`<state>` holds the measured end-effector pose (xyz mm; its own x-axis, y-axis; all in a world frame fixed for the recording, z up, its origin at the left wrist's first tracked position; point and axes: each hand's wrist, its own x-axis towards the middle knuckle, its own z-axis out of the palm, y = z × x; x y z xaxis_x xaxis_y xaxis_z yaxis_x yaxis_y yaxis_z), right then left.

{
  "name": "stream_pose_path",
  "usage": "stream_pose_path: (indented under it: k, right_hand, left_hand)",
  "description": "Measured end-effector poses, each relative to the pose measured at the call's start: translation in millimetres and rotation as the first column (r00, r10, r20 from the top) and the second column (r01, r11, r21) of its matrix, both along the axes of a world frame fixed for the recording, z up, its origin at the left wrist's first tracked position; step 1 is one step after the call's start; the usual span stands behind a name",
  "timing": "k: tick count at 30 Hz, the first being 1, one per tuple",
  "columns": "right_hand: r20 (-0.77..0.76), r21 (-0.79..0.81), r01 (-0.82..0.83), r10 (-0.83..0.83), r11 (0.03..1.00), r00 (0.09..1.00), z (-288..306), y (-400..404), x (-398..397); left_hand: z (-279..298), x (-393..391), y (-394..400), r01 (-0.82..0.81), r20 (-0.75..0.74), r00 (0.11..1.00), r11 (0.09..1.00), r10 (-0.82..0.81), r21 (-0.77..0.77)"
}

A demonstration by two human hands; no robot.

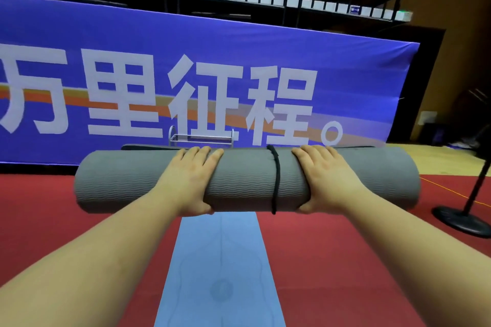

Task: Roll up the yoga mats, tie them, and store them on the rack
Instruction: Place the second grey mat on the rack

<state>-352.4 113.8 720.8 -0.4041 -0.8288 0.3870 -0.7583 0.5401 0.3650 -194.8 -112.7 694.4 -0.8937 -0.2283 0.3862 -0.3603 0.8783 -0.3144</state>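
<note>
Left hand (190, 178) wrapped over the top of the rolled grey mat (247, 180), fingers curled across its far side, thumb tucked under the near edge. Right hand (325, 176) clamped the same way farther along the roll, fingers over, thumb beneath. Both grips closed round the mat, holding it level, lifted above the floor, lengthwise from left to right. Black cord (276, 180) looped tight round the roll between the two hands, nearer the right one. Fingertips of both hands hidden behind the curve of the mat.

Blue mat (220, 268) lying flat and unrolled on the red floor (53, 199) directly below, its near end cut off by the frame. Metal rack (202, 138) just visible beyond the grey roll, most of it hidden behind the mat; a dark flat edge alongside it, hard to make out. Blue banner (186, 61) with large white characters standing behind. Black stand base (462, 219) at far right, its pole cut off.
</note>
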Motion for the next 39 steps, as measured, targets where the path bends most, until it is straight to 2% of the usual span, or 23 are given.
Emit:
stream_pose_path:
  k: [8, 13, 17, 26, 39]
  right_hand:
    - [0.046, 0.062, -0.036, 0.033, 0.997, 0.998, 126.6, -27.9, -32.1]
    - [-0.008, 0.042, -0.045, 0.046, 0.998, 0.999, 193.2, -48.2, -34.6]
    - [-0.063, -0.021, -0.057, 0.055, 0.998, 0.997, 227.3, -78.8, -32.3]
    - [-0.073, -0.069, -0.017, 0.012, 0.997, 0.997, 242.8, -185.6, 6.4]
    - [-0.087, -0.128, 0.106, -0.117, 0.986, 0.989, 243.3, -387.6, 91.6]
  left_hand:
    - [115.7, -30.2, -23.1, 0.002, 0.001, 1.0, 0.996, -0.002, 0.089]
    - [188.6, -22.0, -41.5, -0.009, -0.019, 1.0, 0.996, 0.011, 0.086]
    - [225.4, -11.9, -70.8, -0.006, -0.04, 0.999, 0.998, 0.008, 0.058]
    - [249.0, 17.2, -187.4, 0.01, -0.022, 1.0, 1.0, -0.01, 0.004]
    - [266.6, 67.6, -414.0, 0.173, 0.019, 0.985, 0.985, -0.172, -0.029]
